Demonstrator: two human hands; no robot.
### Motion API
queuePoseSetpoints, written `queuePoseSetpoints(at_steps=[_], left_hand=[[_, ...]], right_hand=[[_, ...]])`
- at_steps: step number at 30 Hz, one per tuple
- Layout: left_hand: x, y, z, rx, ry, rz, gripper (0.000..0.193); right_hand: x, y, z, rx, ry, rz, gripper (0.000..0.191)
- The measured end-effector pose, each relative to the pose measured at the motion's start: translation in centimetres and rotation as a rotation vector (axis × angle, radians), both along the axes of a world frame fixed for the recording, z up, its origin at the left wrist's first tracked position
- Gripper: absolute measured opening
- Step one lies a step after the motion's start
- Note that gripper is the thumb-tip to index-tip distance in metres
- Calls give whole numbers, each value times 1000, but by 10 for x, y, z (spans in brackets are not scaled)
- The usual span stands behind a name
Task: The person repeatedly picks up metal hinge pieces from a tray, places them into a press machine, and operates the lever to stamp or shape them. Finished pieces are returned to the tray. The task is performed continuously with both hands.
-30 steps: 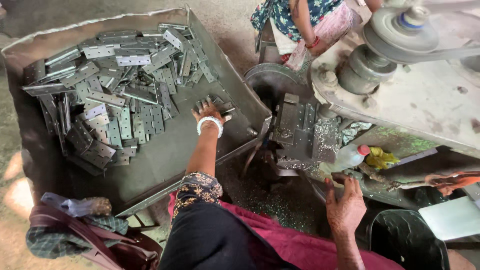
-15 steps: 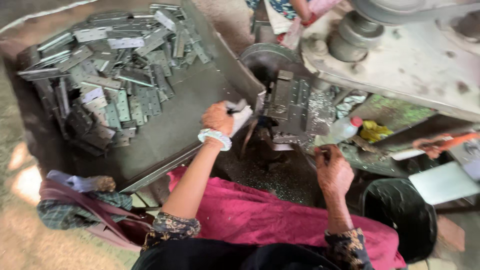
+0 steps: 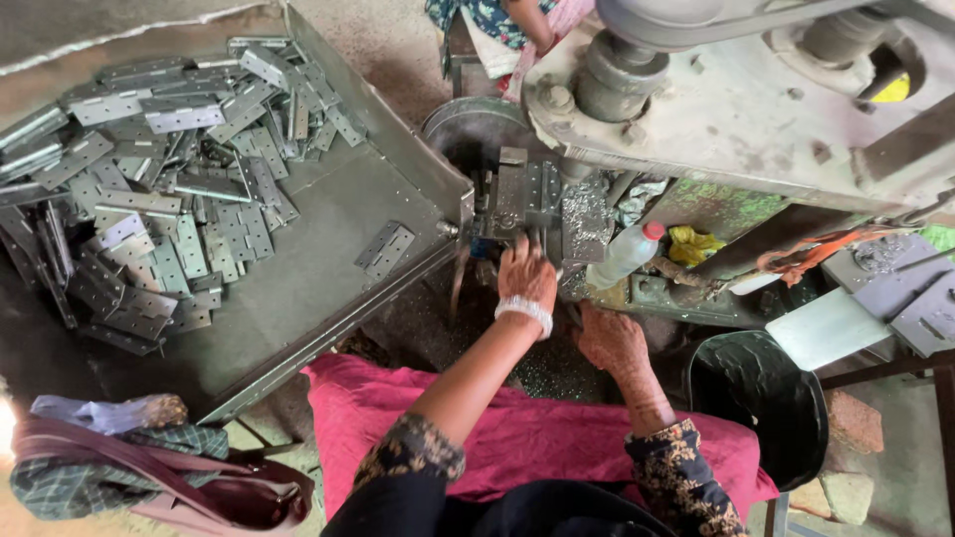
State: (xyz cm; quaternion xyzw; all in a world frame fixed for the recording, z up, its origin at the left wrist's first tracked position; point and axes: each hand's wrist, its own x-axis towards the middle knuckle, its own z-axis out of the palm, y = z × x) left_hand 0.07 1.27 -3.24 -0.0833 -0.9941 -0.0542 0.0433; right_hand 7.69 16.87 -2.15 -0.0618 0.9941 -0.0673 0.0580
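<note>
Holding loose metal hinges (image 3: 149, 219), the tray (image 3: 328, 298) sits left; left hand (image 3: 525, 278) grip unclear, right hand (image 3: 612, 343) empty.

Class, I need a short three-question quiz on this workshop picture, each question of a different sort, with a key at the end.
1. True or false: the left hand is at the machine, not in the tray.
2. Which lies alone on the bare part of the tray? A) a bottle B) a hinge C) a cloth
3. Fill in: the plastic bottle has a ___ cap.

Key: 1 true; 2 B; 3 red. The right hand rests below the machine, beside the black bucket.
</note>
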Motion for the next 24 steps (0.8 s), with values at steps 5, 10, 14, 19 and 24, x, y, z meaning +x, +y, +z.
queuePoseSetpoints(at_steps=[5,10,14,19,24], left_hand=[[-46,7,12,-86,-11,62,43],[-45,10,10,-36,-44,87,52],[-36,4,7,-62,-33,41,46],[-52,3,1,38,-27,50,53],[-56,3,-11,-11,68,77,52]], right_hand=[[5,14,-44,-33,-11,-84,43],[51,6,-95,-92,-42,-219,43],[45,8,-95,-254,-135,-279,44],[25,19,-82,20,-68,-167,43],[41,13,-88,-174,-128,-269,44]])
